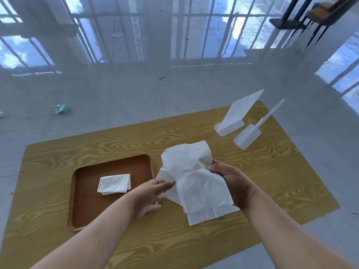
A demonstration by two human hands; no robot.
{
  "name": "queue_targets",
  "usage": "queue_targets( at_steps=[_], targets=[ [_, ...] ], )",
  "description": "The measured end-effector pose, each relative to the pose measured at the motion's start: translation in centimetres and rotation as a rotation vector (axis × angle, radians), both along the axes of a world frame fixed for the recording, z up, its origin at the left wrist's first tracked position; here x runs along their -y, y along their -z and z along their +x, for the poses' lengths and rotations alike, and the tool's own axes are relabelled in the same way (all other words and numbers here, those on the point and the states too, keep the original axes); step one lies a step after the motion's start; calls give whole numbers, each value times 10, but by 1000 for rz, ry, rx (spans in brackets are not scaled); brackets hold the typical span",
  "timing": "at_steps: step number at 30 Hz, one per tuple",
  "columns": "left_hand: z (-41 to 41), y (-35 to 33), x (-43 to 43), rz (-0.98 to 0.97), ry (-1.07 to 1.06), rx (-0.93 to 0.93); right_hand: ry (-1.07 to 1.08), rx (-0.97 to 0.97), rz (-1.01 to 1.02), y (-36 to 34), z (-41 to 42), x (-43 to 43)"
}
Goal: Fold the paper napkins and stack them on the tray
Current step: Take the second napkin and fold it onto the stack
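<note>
Both hands hold one unfolded paper napkin [196, 181] above the table [252, 171]: right hand [231, 183] grips its edge, left hand [153, 195] pinches loosely, fingers half-open. A folded napkin [114, 183] lies on the wooden tray [85, 210].

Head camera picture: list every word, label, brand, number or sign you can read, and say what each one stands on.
None can be read.
White unfolded paper napkin held in both hands: blank.
White folded paper napkin on the brown wooden tray: blank.
Two white plastic stands: no print visible.
Small crumpled teal-and-white scrap on the floor: too small to tell.
</note>
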State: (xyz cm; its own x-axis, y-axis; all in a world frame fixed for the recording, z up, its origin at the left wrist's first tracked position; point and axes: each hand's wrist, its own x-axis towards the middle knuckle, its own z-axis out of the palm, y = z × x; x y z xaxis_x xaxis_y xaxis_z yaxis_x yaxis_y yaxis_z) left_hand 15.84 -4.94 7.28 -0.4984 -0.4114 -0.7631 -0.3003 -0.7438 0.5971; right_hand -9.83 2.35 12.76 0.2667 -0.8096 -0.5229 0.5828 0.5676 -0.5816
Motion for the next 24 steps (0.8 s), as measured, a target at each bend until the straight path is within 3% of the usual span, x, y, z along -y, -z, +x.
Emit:
queue_targets(
  at_steps=[5, 9, 12, 17, 24],
  targets=[
    [10, -3, -2, 110, -30, -187, -10, 20, -48, -4, 11, 10],
    [14, -15, 10, 119, -268, -293, -38, -25, -43, -3, 10, 14],
    [25, -25, 24, -6, -323, -247, -28, -51, -19, 0, 11, 17],
    [42, -31, 27, -49, -162, -144, 39, -31, 16, 3, 26, 25],
    [67, -20, 30, -94, -329, -67, 3, -60, 30, 7, 46, 41]
  ],
)
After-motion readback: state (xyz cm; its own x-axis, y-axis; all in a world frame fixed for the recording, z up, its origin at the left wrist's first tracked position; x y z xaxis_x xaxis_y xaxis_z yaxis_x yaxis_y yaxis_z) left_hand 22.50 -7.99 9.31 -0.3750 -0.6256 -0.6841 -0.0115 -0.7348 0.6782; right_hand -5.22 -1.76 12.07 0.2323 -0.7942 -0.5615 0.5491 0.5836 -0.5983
